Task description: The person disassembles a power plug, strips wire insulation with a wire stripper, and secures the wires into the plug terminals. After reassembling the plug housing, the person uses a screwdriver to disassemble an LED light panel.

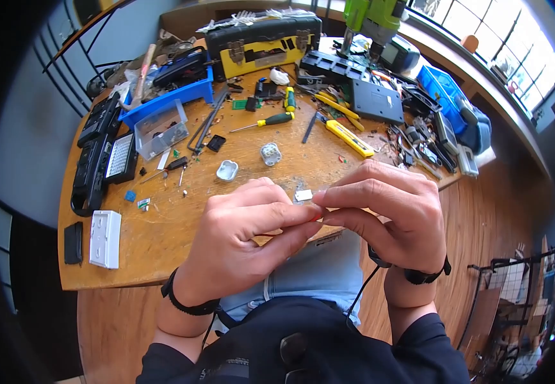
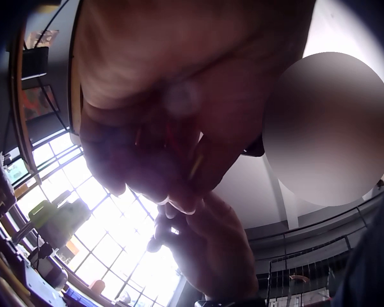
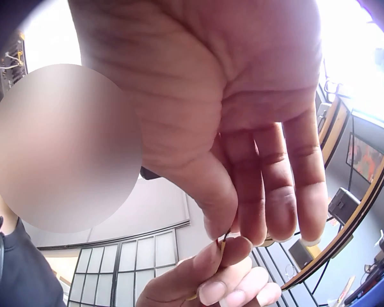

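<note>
My left hand [image 1: 245,224] pinches thin wires between thumb and forefinger over the table's front edge. A red wire [image 1: 266,235] shows by its palm, and a yellow wire [image 3: 222,247] comes up between its fingertips in the right wrist view. Tip to tip with it, my right hand [image 1: 389,211] pinches the wires' dark end with thumb and forefinger, its other fingers extended. The fingers mostly hide the join. Just beyond the fingertips is a small white rectangular piece [image 1: 303,195]. Farther back lie a pale lobed cup [image 1: 227,170] and a similar lobed part with holes [image 1: 270,153].
On the wooden table [image 1: 155,249], a white switch-like box [image 1: 105,239] sits front left. A screwdriver [image 1: 274,119], a yellow utility knife [image 1: 349,138] and a clear tray [image 1: 161,130] lie farther back. A toolbox [image 1: 261,48] and a green drill [image 1: 373,22] stand behind.
</note>
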A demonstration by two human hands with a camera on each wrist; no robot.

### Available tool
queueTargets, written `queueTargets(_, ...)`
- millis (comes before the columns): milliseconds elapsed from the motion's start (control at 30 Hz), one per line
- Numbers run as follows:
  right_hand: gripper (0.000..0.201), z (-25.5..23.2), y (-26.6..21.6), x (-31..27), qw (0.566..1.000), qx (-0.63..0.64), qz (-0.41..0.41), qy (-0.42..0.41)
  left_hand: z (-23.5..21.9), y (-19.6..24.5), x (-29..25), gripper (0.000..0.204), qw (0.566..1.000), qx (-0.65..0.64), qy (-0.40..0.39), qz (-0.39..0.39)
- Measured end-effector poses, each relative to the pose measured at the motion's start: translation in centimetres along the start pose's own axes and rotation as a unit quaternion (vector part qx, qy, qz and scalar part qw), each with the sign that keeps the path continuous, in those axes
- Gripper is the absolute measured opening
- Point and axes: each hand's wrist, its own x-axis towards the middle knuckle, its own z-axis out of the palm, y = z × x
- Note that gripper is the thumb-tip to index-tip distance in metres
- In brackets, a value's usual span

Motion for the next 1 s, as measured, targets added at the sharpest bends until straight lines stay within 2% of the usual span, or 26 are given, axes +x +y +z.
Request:
queueTargets(467, 0.014, -1.8, 3.4, -2.9, 0.998, -0.023, 0.046, 0.046, 3.8, -2.0, 3.7, 0.016, 0.995, 0.026, -0.052, 0.079)
queueTargets(567, 0.007, -1.6, 3.9, -2.9, 0.994, 0.036, 0.097, 0.044, 4.1, -2.3, 4.1, 0.019, 0.987, 0.095, -0.039, 0.120)
queueTargets(600, 0.006, -1.4, 4.1, -2.9, 0.987, 0.064, 0.138, 0.045, 4.3, -2.6, 4.1, 0.021, 0.975, 0.155, -0.034, 0.156)
queueTargets(633, 0.005, -1.1, 4.4, -2.9, 0.979, 0.092, 0.178, 0.046, 4.3, -2.8, 4.3, 0.022, 0.957, 0.214, -0.028, 0.192)
queueTargets(667, 0.007, -0.3, 5.2, -3.2, 0.964, 0.166, 0.199, 0.064, 4.2, -2.9, 4.4, 0.022, 0.957, 0.213, -0.029, 0.193)
queueTargets(700, 0.007, -0.1, 5.1, -3.0, 0.964, 0.165, 0.200, 0.067, 4.0, -3.0, 4.5, 0.022, 0.946, 0.244, -0.030, 0.211)
queueTargets(733, 0.009, 0.0, 4.8, -2.7, 0.912, 0.283, 0.287, 0.073, 3.7, -3.1, 4.7, 0.023, 0.934, 0.274, -0.030, 0.229)
queueTargets(767, 0.010, 0.1, 4.7, -2.4, 0.839, 0.394, 0.367, 0.078, 3.3, -3.2, 4.8, 0.023, 0.933, 0.273, -0.031, 0.230)
queueTargets(833, 0.014, 0.6, 5.1, -2.2, 0.824, 0.435, 0.356, 0.077, 2.4, -3.3, 5.0, 0.027, 0.937, 0.266, -0.036, 0.226)
queueTargets(900, 0.015, 1.0, 5.4, -1.7, 0.815, 0.463, 0.326, 0.122, 1.8, -3.4, 5.0, 0.026, 0.942, 0.259, -0.036, 0.212)
queueTargets(967, 0.013, 0.5, 4.9, -1.1, 0.886, 0.322, 0.306, 0.135, 1.2, -3.6, 4.9, 0.025, 0.970, 0.173, -0.020, 0.167)
queueTargets(1000, 0.013, 0.4, 5.5, -1.0, 0.944, 0.213, 0.212, 0.135, 1.0, -3.2, 4.7, 0.019, 0.982, 0.155, -0.013, 0.104)
